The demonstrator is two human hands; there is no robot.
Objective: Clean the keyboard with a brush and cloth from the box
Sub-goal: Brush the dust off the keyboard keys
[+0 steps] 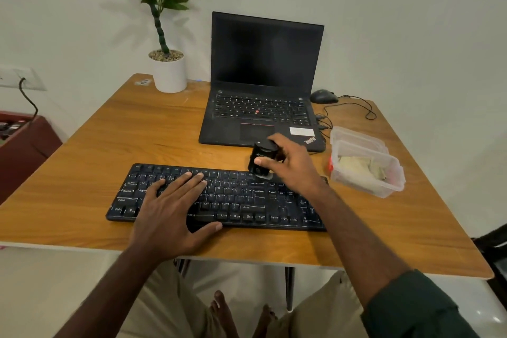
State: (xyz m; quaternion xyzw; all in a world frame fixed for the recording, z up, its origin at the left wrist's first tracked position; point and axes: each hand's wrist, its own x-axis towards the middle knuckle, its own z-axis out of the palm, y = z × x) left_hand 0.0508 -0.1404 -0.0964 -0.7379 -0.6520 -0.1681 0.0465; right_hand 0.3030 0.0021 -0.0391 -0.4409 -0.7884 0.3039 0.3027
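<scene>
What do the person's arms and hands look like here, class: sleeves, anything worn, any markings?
The right arm wears a dark green sleeve pushed up near the elbow, leaving the forearm bare. The left arm shows no sleeve in view. Neither the left hand nor the right hand shows gloves, rings, a watch or markings.

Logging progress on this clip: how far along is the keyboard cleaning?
Done: the brush is out of the box, and the lid looks tucked behind the box.
In hand: the right hand has its grip on the brush, bristles on the keyboard near its top row; the left hand lies flat on the keys, steadying it.
Left: the cloth is in the box, so wiping looks not yet begun.
</scene>
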